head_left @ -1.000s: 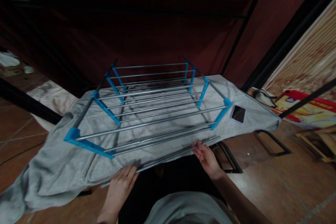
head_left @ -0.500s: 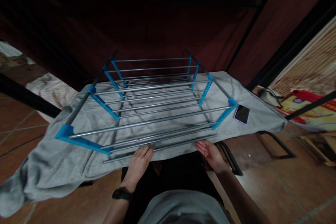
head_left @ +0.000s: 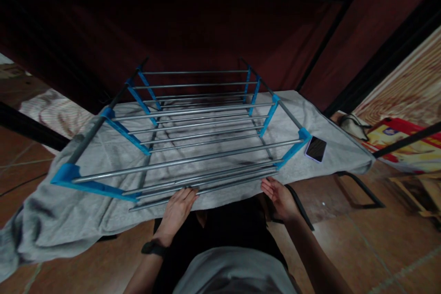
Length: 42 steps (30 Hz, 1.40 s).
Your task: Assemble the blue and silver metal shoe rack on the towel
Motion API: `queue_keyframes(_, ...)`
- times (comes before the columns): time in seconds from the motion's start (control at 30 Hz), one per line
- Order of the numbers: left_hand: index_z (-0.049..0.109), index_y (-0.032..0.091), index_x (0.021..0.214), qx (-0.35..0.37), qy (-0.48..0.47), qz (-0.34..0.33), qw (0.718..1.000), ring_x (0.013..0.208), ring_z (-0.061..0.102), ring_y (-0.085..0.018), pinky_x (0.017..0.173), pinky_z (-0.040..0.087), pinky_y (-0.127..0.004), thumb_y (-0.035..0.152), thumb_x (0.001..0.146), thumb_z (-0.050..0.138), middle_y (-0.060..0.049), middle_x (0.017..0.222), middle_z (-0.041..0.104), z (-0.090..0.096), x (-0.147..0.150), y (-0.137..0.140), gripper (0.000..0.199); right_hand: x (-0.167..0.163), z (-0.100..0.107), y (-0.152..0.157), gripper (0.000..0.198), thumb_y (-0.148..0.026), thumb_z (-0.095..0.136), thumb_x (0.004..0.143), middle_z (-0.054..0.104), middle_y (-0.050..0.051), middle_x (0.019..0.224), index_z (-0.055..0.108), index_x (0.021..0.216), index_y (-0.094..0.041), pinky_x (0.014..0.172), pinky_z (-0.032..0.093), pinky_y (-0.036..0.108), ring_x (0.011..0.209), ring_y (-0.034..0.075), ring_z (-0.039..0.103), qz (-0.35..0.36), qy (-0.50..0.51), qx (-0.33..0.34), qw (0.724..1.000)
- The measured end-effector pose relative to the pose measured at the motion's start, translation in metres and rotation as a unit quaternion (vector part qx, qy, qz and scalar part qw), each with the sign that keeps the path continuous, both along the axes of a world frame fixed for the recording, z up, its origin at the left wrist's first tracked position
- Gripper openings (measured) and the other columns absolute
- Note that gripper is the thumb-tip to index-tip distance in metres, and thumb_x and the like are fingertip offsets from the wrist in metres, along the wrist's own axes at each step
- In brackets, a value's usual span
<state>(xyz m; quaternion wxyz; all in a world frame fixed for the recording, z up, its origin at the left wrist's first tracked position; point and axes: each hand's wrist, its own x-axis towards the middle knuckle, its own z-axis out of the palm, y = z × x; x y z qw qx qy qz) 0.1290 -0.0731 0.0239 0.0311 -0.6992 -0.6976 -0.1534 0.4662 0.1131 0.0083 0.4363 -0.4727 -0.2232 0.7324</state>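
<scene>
A loose grey metal tube (head_left: 227,186) lies along the near edge of the cloth, in front of a drying rack (head_left: 193,161) with metal bars and blue plastic joints. My left hand (head_left: 179,204), palm down, has its fingers closed over the tube left of its middle, partly hiding it. Close to the tube's right end, my right hand (head_left: 278,196) is open, palm turned inward and fingers stretched forward; whether the fingertips touch the tube is unclear. The rack stands on a grey cloth (head_left: 113,213) over a low surface.
A phone (head_left: 316,149) lies on the cloth just right of the rack. Dark metal posts (head_left: 339,32) and a dark red panel (head_left: 193,18) stand behind. On the right are a red and yellow box (head_left: 396,142) and a wooden frame (head_left: 411,195) on the tiled floor.
The loose tube has moved away from me, nearer the rack's lower front bars, with my left hand on it. My view has shifted slightly, and the rack appears further left.
</scene>
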Motion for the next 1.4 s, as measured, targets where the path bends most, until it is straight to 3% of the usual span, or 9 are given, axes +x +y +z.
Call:
queue_keyframes(0.17,0.064,0.022,0.118,-0.001,0.008,0.005,1.0,0.098,0.061,-0.022,0.091,0.045,-0.038,0.034,0.102,0.037,-0.005,0.103,0.07,-0.001,-0.001,0.0,0.034,-0.003,0.0,0.001,0.017,-0.023,0.078,0.066,0.071,0.003,0.082,0.062,0.072,-0.021,0.098,0.053,0.043,0.09,0.021,0.07,0.002,0.008,0.017,1.0)
queue_keyframes(0.33,0.063,0.021,0.118,-0.002,0.005,0.008,1.0,0.099,0.06,-0.022,0.091,0.045,-0.037,0.033,0.102,0.038,-0.006,0.103,0.068,-0.001,0.003,0.0,0.033,-0.007,0.005,0.003,0.023,-0.024,0.082,0.065,0.072,0.003,0.096,0.067,0.083,-0.021,0.104,0.049,0.044,0.099,0.02,0.067,0.005,0.026,0.017,1.0)
queue_keyframes(0.87,0.063,0.021,0.118,0.028,-0.015,0.073,0.997,0.102,0.06,-0.021,0.095,0.044,-0.039,0.029,0.1,0.042,-0.007,0.109,0.067,-0.009,-0.004,-0.023,0.028,-0.006,-0.001,0.008,0.017,-0.031,0.075,0.075,0.072,0.003,0.097,0.068,0.087,-0.022,0.108,0.045,0.041,0.105,0.019,0.067,0.009,-0.036,0.018,0.999)
queue_keyframes(1.17,0.06,0.021,0.125,0.0,-0.008,0.07,0.998,0.102,0.057,-0.022,0.094,0.044,-0.04,0.023,0.099,0.041,-0.009,0.111,0.066,-0.003,-0.01,-0.033,0.032,-0.007,-0.004,0.011,0.012,-0.025,0.071,0.074,0.071,0.003,0.106,0.066,0.085,-0.024,0.112,0.041,0.043,0.11,0.019,0.065,0.012,-0.039,0.016,0.999)
queue_keyframes(1.4,0.059,0.019,0.125,0.016,-0.013,0.066,0.998,0.102,0.057,-0.022,0.094,0.045,-0.04,0.028,0.1,0.041,-0.009,0.113,0.065,-0.01,-0.013,-0.033,0.032,-0.008,-0.004,0.013,0.017,-0.03,0.076,0.074,0.071,0.002,0.098,0.065,0.085,-0.023,0.109,0.045,0.041,0.108,0.018,0.065,-0.002,-0.067,0.029,0.997)
